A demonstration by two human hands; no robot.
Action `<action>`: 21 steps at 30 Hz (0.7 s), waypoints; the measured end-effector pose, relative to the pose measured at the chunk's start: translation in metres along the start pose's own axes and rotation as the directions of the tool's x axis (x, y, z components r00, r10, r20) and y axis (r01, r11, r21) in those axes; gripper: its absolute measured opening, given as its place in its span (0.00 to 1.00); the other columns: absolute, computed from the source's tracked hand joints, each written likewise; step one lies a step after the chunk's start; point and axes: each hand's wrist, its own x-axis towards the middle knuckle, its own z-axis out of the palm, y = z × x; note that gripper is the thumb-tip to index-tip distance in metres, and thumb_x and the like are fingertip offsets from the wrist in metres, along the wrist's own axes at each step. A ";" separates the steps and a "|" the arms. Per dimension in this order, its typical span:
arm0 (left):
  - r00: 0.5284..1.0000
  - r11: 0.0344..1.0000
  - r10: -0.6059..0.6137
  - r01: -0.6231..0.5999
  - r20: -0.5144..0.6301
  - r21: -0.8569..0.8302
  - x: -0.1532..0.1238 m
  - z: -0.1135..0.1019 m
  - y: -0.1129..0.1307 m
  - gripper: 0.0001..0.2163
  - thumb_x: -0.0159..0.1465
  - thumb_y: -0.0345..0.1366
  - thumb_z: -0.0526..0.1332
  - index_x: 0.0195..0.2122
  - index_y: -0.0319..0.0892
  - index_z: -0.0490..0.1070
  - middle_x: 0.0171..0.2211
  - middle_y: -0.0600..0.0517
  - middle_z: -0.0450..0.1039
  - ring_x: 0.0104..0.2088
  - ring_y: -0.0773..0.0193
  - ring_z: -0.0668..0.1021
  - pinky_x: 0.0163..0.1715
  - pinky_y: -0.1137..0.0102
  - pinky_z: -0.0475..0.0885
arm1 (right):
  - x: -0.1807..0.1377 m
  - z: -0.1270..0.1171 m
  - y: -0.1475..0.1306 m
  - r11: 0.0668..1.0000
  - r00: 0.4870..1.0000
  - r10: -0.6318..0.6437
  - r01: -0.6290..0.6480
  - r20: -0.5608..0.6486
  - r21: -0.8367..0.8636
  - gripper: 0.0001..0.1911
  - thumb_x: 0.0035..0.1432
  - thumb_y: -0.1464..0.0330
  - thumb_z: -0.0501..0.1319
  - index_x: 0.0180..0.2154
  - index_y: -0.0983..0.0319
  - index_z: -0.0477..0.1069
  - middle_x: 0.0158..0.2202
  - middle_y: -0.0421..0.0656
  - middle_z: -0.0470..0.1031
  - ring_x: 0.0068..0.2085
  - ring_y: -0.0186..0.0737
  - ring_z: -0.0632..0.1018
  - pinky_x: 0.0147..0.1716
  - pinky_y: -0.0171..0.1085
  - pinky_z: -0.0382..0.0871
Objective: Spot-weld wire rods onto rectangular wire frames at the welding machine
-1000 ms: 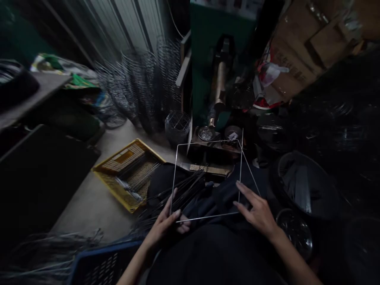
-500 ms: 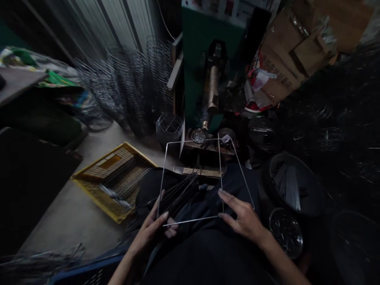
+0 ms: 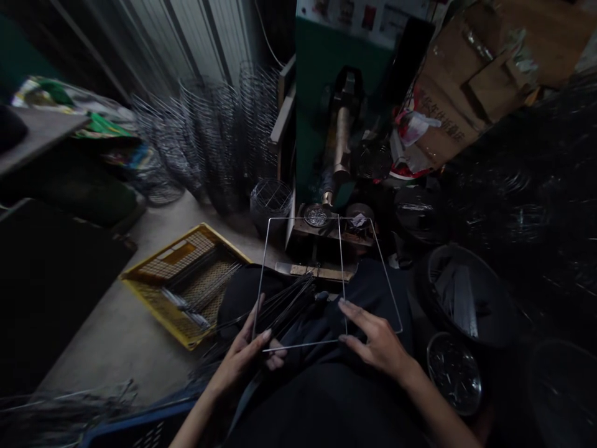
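A thin wire frame (image 3: 265,261), roughly rectangular, is held above my lap. My left hand (image 3: 252,342) pinches its near left corner between thumb and fingers. A straight wire rod (image 3: 342,255) crosses the frame from its far side to its near side, right of the middle. My right hand (image 3: 373,339) is closed on the near end of this rod where it meets the frame's near side. Under the frame, a bundle of dark wire rods (image 3: 289,298) lies across my lap.
A machine with a metal shaft (image 3: 342,140) stands ahead, a small dish of metal bits (image 3: 316,215) at its base. On the left floor a yellow crate (image 3: 158,305) holds rods. Stacked wire baskets (image 3: 209,137) stand behind it. Black tubs (image 3: 431,292) sit at my right.
The crossing rod's far end has shifted slightly left and now lines up with the frame's far side. Both hands keep their grip; the whole view has shifted a little.
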 end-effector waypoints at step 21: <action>1.000 1.000 0.005 -0.005 -0.012 -0.013 0.005 0.012 -0.003 0.49 0.62 0.43 0.65 0.71 0.48 0.24 0.26 0.48 0.79 0.23 0.58 0.79 0.22 0.70 0.72 | 0.021 0.004 -0.003 0.978 0.999 0.033 -0.031 -0.007 0.205 0.32 0.60 0.65 0.64 0.64 0.56 0.62 0.62 0.47 0.67 0.62 0.47 0.70 0.61 0.48 0.65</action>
